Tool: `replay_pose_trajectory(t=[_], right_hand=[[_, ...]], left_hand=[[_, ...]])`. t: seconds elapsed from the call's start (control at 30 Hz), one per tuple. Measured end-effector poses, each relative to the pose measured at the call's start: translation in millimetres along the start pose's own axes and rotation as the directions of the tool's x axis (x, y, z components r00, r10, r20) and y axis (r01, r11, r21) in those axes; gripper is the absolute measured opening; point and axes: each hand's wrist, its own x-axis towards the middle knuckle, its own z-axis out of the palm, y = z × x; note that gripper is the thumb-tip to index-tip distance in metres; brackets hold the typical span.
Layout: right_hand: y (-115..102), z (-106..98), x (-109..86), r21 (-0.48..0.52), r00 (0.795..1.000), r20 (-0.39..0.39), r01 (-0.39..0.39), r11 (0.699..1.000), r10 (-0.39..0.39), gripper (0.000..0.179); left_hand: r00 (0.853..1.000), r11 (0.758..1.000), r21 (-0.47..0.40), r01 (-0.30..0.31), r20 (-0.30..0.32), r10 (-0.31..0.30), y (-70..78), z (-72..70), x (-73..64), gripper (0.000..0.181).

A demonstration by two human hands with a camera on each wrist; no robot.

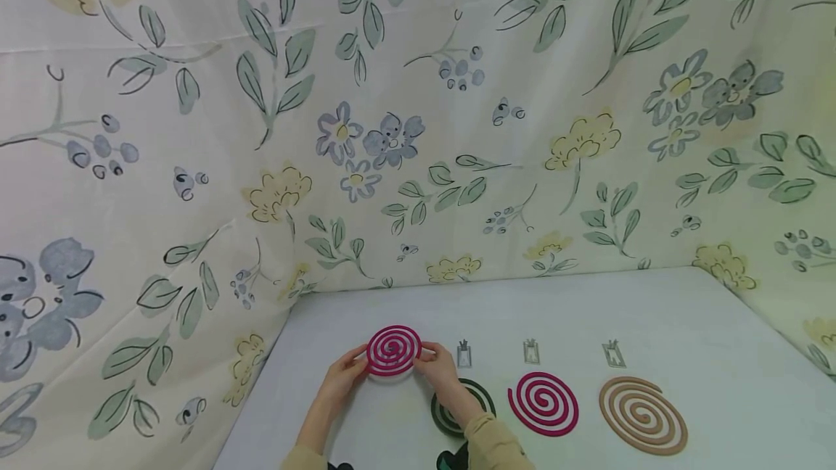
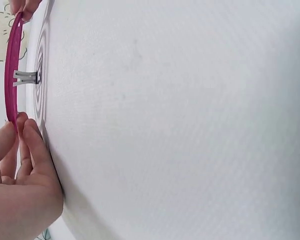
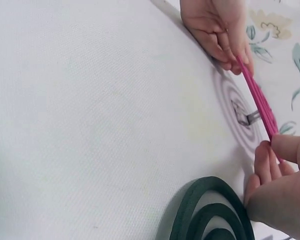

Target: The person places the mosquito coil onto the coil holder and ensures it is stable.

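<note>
A flat pink mosquito coil (image 1: 393,348) is held up level, close over the table, between both hands. My left hand (image 1: 341,379) pinches its left edge between thumb and fingers. At the opposite edge, my right hand (image 1: 441,368) pinches the rim in the same way. Beneath the coil stands a small metal coil stand (image 2: 26,77), its upright prongs reaching up to the coil's underside in the left wrist view. The right wrist view also has this stand (image 3: 253,118), with the coil's spiral shadow around it on the table.
A dark green coil (image 3: 208,183) lies under my right forearm. Farther right lie another pink coil (image 1: 543,400) and a tan coil (image 1: 643,418). Behind them is a row of metal stands (image 1: 464,345) on the white table (image 1: 738,354). Floral cloth (image 1: 457,165) hangs around the table.
</note>
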Motion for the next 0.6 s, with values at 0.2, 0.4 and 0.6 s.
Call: replay_pose_trajectory(t=[0.2, 0.4, 0.6], right_hand=[[2.6, 2.6, 2.2, -0.023, 0.999, -0.039, 0.001, 1.0, -0.002, 0.044], [1.1, 4.6, -0.6, -0.06, 0.997, -0.067, 0.027, 0.998, -0.031, 0.048], [-1.1, 5.6, -0.9, -0.096, 0.997, -0.068, 0.017, 0.995, -0.024, 0.048]], left_hand=[[0.999, 0.999, -0.041, -0.031, -0.031, 0.03, -2.3, 2.9, 1.2, 0.043], [0.998, 0.999, -0.02, -0.042, -0.048, 0.041, -3.6, 3.7, 2.7, 0.042], [0.998, 0.999, -0.022, -0.032, -0.054, 0.031, -5.5, 3.4, 6.3, 0.045]])
